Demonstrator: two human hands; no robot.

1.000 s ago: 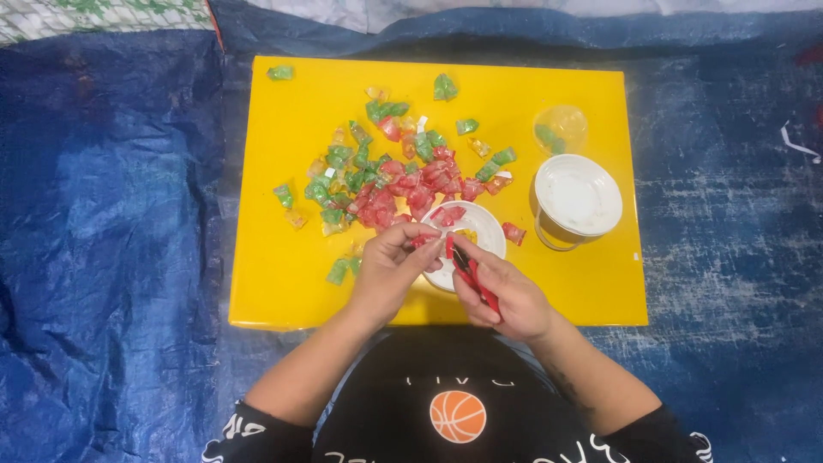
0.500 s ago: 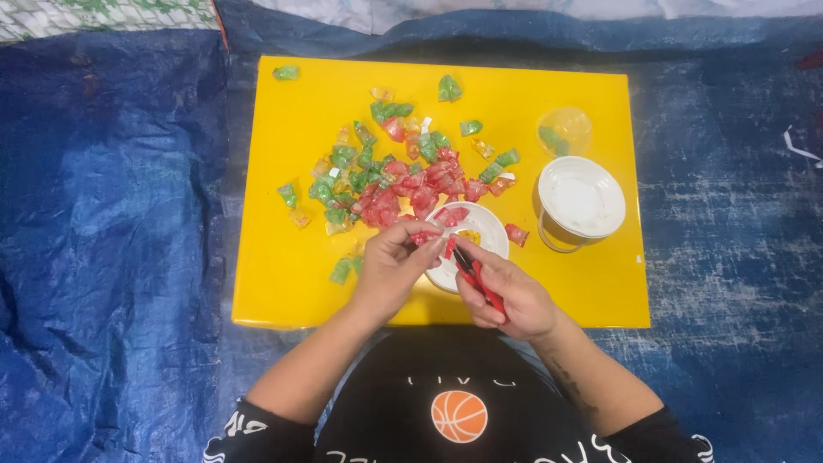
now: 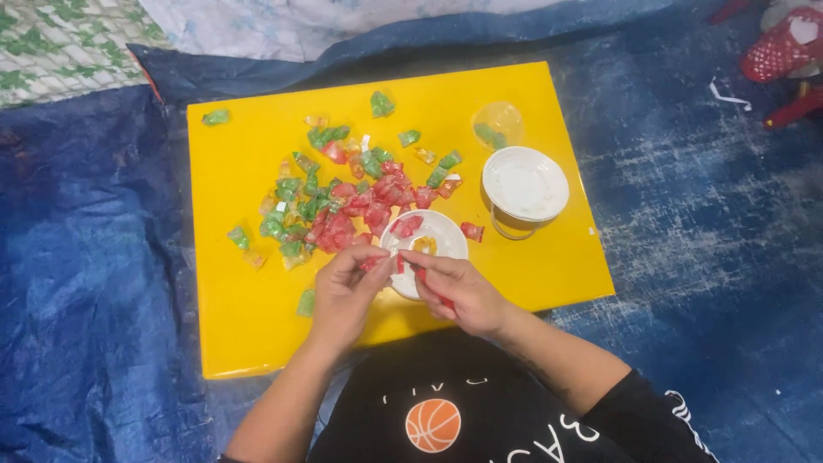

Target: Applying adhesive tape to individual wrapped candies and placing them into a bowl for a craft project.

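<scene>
While I look down from the head camera, my left hand [image 3: 343, 287] and right hand [image 3: 459, 287] meet over a small white dish [image 3: 437, 230] on the yellow surface [image 3: 249, 326], fingertips pinching one small red wrapped candy [image 3: 399, 261] between them; red and green candies [image 3: 343, 201] lie scattered beyond

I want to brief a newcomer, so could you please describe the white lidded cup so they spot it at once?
Start at the yellow board on the blue tarp. Near its right edge, right of the candy pile, stands the white lidded cup. Unlike the flat white saucer beside it, it is taller and covered.
</scene>
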